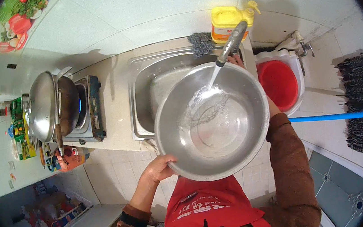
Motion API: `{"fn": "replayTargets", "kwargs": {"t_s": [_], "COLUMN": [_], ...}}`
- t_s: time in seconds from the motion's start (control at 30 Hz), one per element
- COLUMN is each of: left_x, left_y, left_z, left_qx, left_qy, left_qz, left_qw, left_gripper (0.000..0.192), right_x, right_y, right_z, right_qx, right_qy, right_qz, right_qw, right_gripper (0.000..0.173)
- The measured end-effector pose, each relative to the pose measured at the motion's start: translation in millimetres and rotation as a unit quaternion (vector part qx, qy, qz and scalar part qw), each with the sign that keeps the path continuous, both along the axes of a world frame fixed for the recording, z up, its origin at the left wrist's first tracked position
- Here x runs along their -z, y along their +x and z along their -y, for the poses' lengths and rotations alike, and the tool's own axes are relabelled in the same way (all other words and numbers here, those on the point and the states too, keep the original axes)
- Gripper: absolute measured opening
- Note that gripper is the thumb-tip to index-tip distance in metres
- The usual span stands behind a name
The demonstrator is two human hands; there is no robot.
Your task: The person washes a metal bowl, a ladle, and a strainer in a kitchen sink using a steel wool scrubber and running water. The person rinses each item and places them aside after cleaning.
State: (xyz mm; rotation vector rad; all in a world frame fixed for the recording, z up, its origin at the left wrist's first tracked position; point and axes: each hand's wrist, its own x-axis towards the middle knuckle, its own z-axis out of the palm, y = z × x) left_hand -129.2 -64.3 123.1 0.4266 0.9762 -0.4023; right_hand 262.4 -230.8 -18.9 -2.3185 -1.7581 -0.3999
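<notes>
A large stainless steel basin lies tilted over the right part of the metal sink, with some clear water inside. Water runs into it from the faucet. My left hand grips the basin's rim at the lower left, thumb over the edge. Only some fingers of my right hand show beyond the far right rim, near the faucet; the basin hides the rest. A grey scouring pad and a yellow detergent jug with a pump stand behind the sink.
Left of the sink, a wok with a metal lid sits on a gas stove with a blue flame. A red bucket stands right of the counter. Farther right is a broom with a blue handle. An open cabinet is at lower left.
</notes>
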Motion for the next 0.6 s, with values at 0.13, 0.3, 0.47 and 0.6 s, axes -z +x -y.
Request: {"fn": "replayTargets", "kwargs": {"t_s": [0.13, 0.3, 0.47, 0.6], "left_x": [51, 89, 69, 45], "left_y": [0, 15, 10, 9], "left_z": [-3, -3, -15, -32], "left_qx": [-0.005, -0.032, -0.04, -0.045], "left_qy": [-0.028, -0.095, 0.094, 0.402], "left_qz": [0.01, 0.037, 0.049, -0.064], "left_qw": [1.0, 0.994, 0.994, 0.912], "left_gripper": [0.035, 0.04, 0.035, 0.048], "right_x": [-17, -51, -64, -46], "right_y": [2, 11, 14, -9], "right_z": [16, 48, 45, 29], "right_qx": [0.01, 0.044, 0.075, 0.08], "right_qy": [0.012, 0.018, 0.026, 0.047], "right_qz": [-0.075, -0.224, -0.303, -0.107], "right_qw": [0.997, 0.973, 0.95, 0.99], "right_gripper": [0.04, 0.037, 0.035, 0.02]}}
